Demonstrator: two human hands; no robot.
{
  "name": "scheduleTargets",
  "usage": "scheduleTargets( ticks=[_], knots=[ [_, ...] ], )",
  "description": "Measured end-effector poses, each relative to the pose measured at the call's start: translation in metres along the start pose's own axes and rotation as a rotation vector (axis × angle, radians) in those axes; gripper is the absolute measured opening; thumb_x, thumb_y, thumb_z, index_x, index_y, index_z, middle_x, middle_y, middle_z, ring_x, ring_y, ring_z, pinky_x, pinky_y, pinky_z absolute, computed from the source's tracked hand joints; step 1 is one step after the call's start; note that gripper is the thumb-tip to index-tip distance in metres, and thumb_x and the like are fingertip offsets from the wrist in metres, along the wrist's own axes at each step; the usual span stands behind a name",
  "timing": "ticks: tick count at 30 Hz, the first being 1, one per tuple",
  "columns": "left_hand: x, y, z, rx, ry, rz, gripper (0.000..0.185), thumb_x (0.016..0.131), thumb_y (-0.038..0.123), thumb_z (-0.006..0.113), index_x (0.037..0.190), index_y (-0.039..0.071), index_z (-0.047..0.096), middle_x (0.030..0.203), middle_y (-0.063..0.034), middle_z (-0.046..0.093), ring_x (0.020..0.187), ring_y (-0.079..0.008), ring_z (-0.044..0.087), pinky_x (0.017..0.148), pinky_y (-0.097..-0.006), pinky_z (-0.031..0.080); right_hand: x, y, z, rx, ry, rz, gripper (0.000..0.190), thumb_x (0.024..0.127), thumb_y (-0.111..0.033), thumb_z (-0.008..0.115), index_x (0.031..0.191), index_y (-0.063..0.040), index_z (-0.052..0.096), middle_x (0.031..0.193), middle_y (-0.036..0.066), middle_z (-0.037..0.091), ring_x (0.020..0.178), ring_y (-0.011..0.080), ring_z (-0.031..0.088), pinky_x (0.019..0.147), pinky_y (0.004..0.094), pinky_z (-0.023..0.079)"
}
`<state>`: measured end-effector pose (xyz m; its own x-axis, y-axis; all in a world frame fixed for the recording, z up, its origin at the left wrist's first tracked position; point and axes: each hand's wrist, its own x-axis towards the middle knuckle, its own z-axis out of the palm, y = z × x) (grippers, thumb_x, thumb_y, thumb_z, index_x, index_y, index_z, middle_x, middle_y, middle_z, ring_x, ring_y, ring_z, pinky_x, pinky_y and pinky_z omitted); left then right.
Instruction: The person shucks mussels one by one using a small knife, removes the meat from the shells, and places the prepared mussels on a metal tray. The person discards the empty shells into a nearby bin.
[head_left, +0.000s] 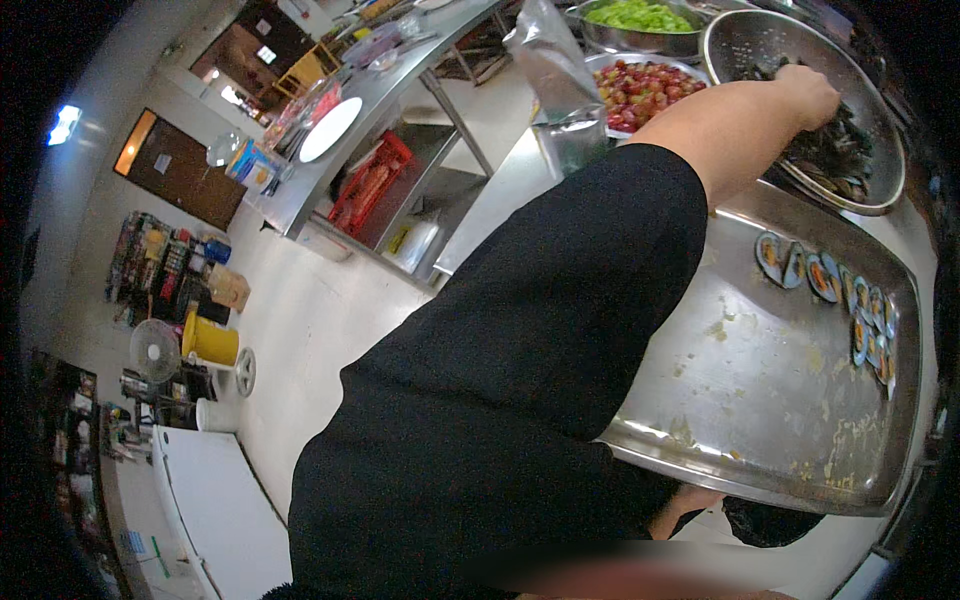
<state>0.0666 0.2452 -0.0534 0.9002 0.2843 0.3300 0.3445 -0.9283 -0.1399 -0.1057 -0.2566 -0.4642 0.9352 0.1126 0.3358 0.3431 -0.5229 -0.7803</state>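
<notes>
My left hand (808, 96) reaches down into a steel colander (739, 41) at the upper right, over dark mussel shells (840, 154). Its fingers are hidden behind the back of the hand, so any hold on a shell does not show. Below the colander is a wide, shallow steel tray (750, 390). Several mussels on the half shell (823, 279), some with orange meat, sit along the tray's far side. Food residue is smeared over its bottom. My right hand is out of view; a patch of bare skin shows below the tray's near rim.
Beside my forearm are a bowl of red grapes (645, 86), a pan of chopped greens (637, 16) and an upright silver pouch (559, 97). A steel table (409, 56) with a red crate (371, 184) on its lower shelf stands left, past the floor. A white chest freezer (225, 510) is lower left.
</notes>
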Motion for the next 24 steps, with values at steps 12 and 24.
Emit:
scheduleTargets(
  ticks=[12,24],
  knots=[
    [-0.103,0.000,-0.068,-0.002,0.130,0.220,0.026,0.092,0.018,0.055,0.108,0.010,0.074,0.114,-0.0163,0.071,0.107,-0.0357,0.069,0.088,-0.0467,0.057,0.071,0.008,-0.082,0.070,0.523,0.120,0.024,0.089,-0.009,0.063,0.109,0.001,0.071,0.110,0.015,0.070,0.096,0.0254,0.065,0.089,0.0356,0.052],
    [-0.129,-0.030,-0.055,-0.415,0.518,0.214,0.017,0.082,0.010,0.060,0.088,0.003,0.074,0.087,-0.0234,0.070,0.085,-0.0403,0.068,0.080,-0.0468,0.054,0.132,-0.169,-0.169,0.364,0.741,-0.237,0.015,0.089,0.005,0.063,0.104,0.005,0.064,0.093,0.012,0.066,0.077,0.0192,0.061,0.072,0.0293,0.051]
  ],
)
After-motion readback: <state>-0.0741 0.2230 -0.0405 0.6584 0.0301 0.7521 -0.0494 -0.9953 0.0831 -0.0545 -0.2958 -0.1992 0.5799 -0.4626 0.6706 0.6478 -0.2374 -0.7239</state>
